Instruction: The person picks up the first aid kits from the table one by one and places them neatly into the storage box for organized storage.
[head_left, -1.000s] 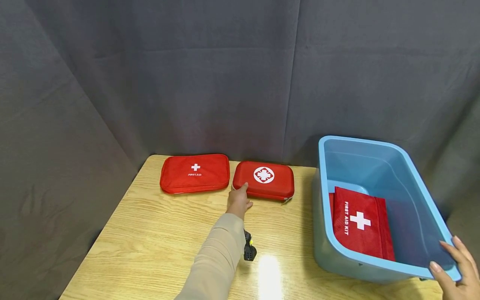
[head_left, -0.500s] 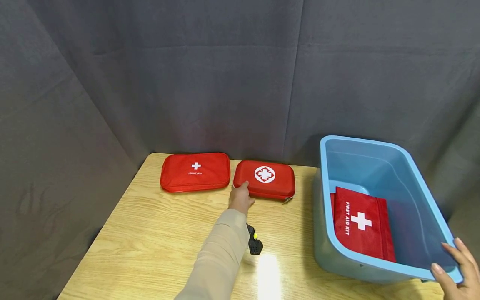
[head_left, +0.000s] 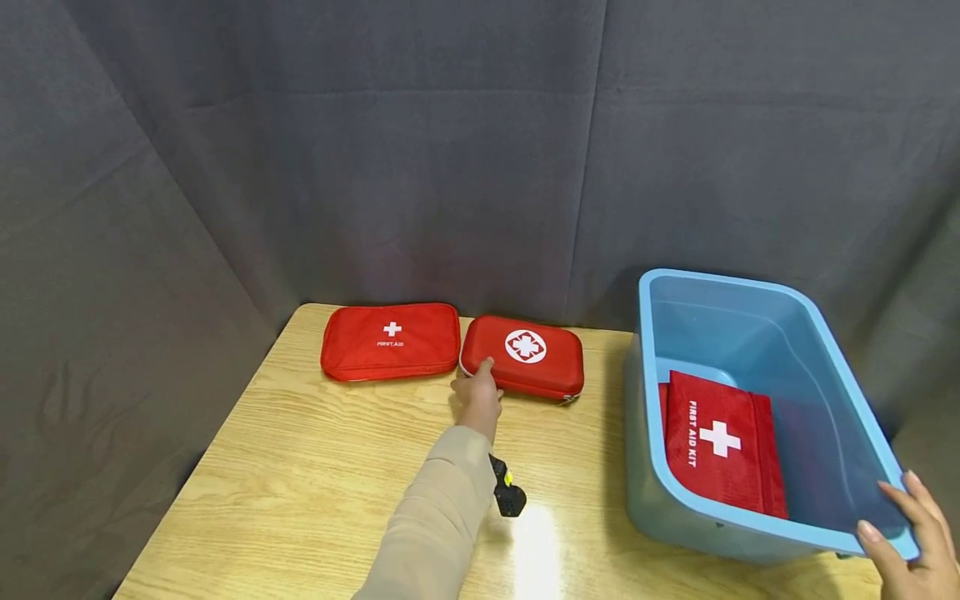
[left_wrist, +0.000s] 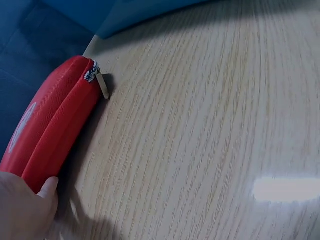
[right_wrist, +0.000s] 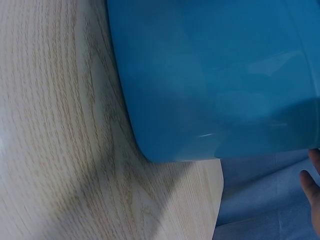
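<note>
Lying inside the bin [head_left: 813,442], a pouch [head_left: 718,450] shows only in head view.

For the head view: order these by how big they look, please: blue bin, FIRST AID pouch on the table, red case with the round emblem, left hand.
Largest to smallest:
1. Blue bin
2. FIRST AID pouch
3. Red case, only somewhat smaller and slightly covered
4. Left hand

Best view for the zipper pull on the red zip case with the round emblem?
Left wrist: the zipper pull shows largest there, unobstructed, its long shape clear at one end of the red zip case. Head shows it tiny at the case's near right corner; right wrist doesn't show it.
</note>
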